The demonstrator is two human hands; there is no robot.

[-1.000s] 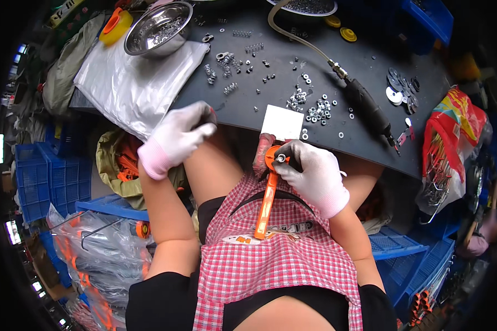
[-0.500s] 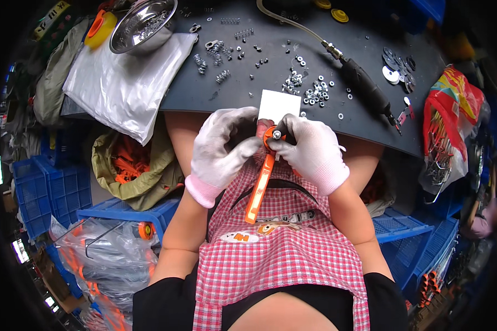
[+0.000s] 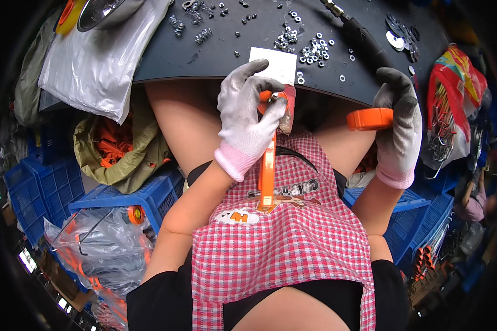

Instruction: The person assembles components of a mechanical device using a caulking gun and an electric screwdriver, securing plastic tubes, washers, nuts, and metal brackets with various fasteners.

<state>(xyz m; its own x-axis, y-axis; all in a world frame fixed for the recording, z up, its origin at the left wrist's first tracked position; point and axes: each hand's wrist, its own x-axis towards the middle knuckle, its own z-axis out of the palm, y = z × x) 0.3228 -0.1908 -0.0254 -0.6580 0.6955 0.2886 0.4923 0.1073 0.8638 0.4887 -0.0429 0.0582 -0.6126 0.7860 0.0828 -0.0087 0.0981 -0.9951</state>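
Note:
My left hand (image 3: 246, 116), in a white glove with grey fingertips and a pink cuff, pinches the round head of an orange long-handled tool part (image 3: 268, 171). A small metal post (image 3: 275, 96) stands up from that head. The handle points down toward my apron. Out to the right, my gloved right hand (image 3: 403, 124) is closed on a thick orange round cap (image 3: 370, 118), held at its edge. A white rectangular block (image 3: 276, 65) lies at the table's near edge, just beyond my left hand, with something reddish beneath it.
The dark table (image 3: 226, 60) carries nuts (image 3: 316, 51), springs (image 3: 203, 36), a black air tool (image 3: 364, 41) and flat metal discs (image 3: 400, 38). White plastic bags (image 3: 102, 60) hang over its left edge. A sack of orange parts (image 3: 113, 146) and blue crates (image 3: 44, 187) stand at left.
My right hand has left the orange tool part and moved right, and now holds an orange cap. My left hand has taken hold of the tool part's head. The view has shifted.

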